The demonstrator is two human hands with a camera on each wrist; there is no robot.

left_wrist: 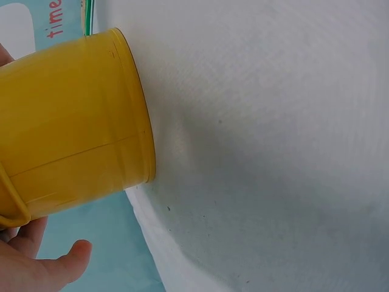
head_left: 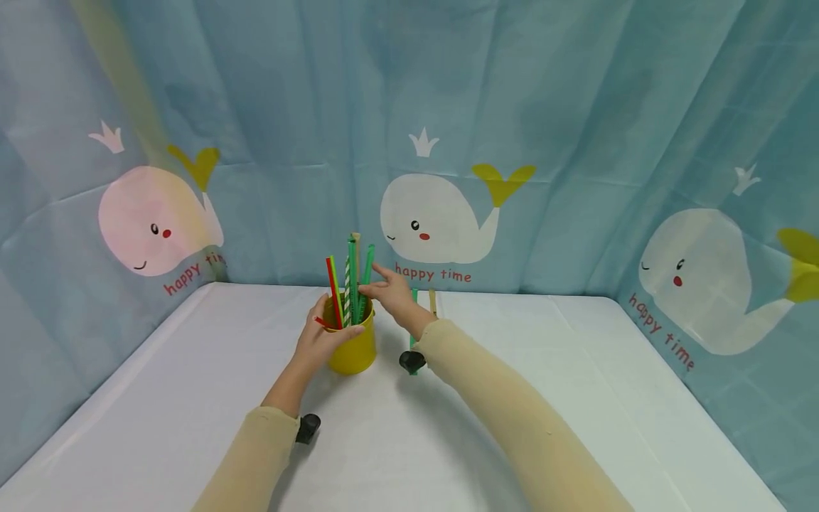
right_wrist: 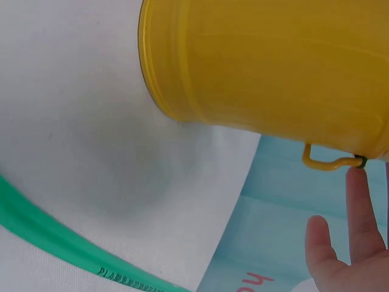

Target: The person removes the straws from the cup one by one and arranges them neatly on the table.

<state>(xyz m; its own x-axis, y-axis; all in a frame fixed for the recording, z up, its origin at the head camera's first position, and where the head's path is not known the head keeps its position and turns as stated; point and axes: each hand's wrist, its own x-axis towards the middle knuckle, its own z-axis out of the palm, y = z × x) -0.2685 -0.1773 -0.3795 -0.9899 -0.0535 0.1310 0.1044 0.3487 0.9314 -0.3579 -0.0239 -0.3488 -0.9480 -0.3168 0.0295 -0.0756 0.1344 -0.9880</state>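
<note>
Bg: light-blue curtain [head_left: 563,85] w/ white whale prints [head_left: 422,206] and red "happy time" lettering, wrapped round three sides of a white-covered bench [head_left: 576,370]. Progress, judging by how things lie: approx. part-way, w/ most of the long pcs in the yellow bucket [head_left: 353,357] and at least two out. In: red stick [head_left: 332,284], lime stick [head_left: 338,284], green-and-white striped straw [head_left: 347,299], tall green strip [head_left: 352,270], tan strip [head_left: 357,245] behind it, plus a leaning green strip [head_left: 369,257] on the R side. Out, lying on the bench R of the bucket, partly hidden by the R arm: a loose green strip [right_wrist: 55,237] w/ dark print too small to read, and a loose tan strip [head_left: 433,302]. Can't tell if anything else is behind the arm. Hands are apart, both at the bucket: L hand [head_left: 318,343] grips its L side, thumb along the near rim; R hand [head_left: 395,293] is over the far-R rim w/ thumb & index at the leaning green strip, in what looks like a pinch; how firm, can't tell. Bucket itself: upright on the bench, L of centre, plain glossy yellow, round, rolled base edge, thin vertical seam, small yellow wire handle [right_wrist: 328,163] hanging by the rim. Contents fan out well above the rim, mostly upright.
</note>
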